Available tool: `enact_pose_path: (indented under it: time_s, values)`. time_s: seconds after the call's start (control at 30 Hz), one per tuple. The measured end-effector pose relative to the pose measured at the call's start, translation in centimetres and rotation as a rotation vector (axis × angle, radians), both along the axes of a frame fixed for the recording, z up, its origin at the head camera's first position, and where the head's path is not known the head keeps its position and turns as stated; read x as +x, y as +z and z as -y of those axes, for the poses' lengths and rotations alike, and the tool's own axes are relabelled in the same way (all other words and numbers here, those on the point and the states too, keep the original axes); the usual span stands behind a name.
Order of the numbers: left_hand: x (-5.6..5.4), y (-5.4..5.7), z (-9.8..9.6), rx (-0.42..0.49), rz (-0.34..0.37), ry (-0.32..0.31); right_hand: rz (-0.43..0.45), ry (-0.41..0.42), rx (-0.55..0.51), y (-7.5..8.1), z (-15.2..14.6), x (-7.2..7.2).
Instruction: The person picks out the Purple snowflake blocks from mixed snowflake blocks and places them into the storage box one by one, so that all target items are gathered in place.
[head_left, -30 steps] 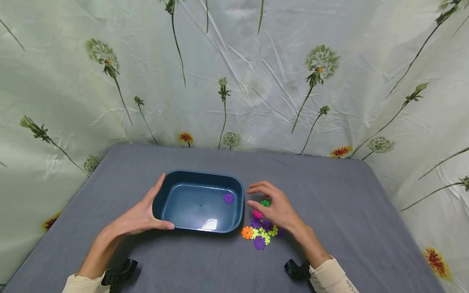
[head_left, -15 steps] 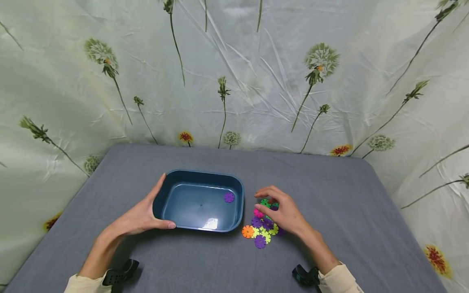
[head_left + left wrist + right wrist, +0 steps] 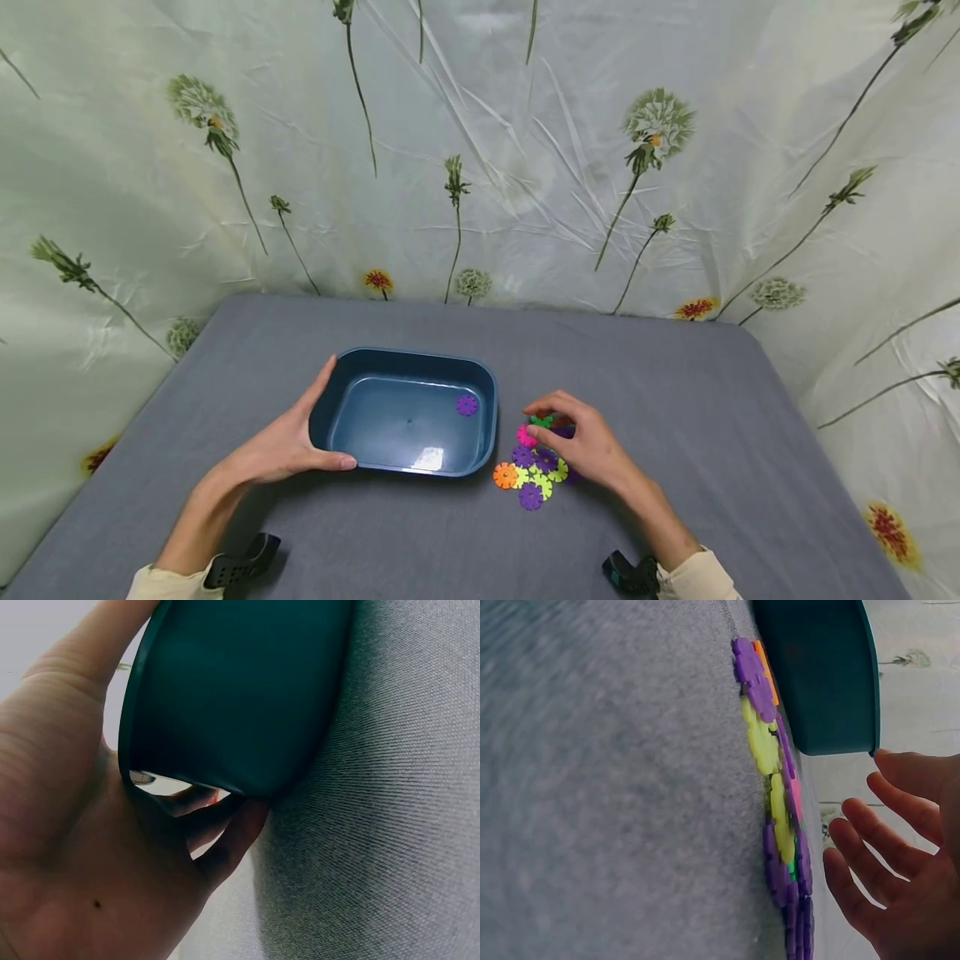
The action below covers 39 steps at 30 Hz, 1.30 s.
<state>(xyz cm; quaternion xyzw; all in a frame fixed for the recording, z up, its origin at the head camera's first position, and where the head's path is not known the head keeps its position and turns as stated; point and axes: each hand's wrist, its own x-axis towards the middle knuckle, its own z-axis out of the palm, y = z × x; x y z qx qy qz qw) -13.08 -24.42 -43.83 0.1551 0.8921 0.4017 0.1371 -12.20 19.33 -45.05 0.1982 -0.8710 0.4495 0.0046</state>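
Observation:
My left hand (image 3: pixel 273 446) grips the left end of a blue plastic tub (image 3: pixel 397 429), thumb at its near rim and fingers along its side. In the left wrist view the fingers (image 3: pixel 236 836) bend against the tub's wall. Inside the tub lies one purple snowflake disc (image 3: pixel 467 405). Over the far part of a pile of snowflake discs (image 3: pixel 531 497), right of the tub, hovers my right hand (image 3: pixel 585 437), partly hiding green and purple ones. Its fingers (image 3: pixel 870 862) are loosely bent with a gap to the thumb and nothing between them. A pink disc (image 3: pixel 526 435) shows by the thumb.
An orange disc (image 3: pixel 506 476) lies nearest the tub, at the pile's left edge. A grey cloth (image 3: pixel 420 542) covers the table, and a flowered curtain (image 3: pixel 525 208) hangs behind it. Black straps with cameras (image 3: pixel 243 562) sit on both wrists.
My right hand has drawn back right from beside the tub's rim and lowered toward the pile, its fingers closer together. The left hand and the tub stay in place.

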Motion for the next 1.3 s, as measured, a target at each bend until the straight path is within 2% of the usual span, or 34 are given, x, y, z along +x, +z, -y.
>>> enact_pose_path:
  time_s: [0.3,0.73,1.07,1.3]
  values:
    - [-0.03,-0.21,0.00,0.000,-0.003,0.009,0.029,0.019,0.006,-0.20,-0.59,0.22]
    - [-0.72,-0.09,-0.15,0.002,0.008,0.018,0.086,0.058,0.093,-0.35,-1.01,0.36]
    - [-0.34,0.06,-0.13,0.011,0.012,0.021,0.044,0.107,0.187,-0.86,-0.61,0.64]
    - [-0.30,0.11,-0.18,0.011,0.009,0.018,0.034,0.143,0.186,-0.87,-0.33,0.53]
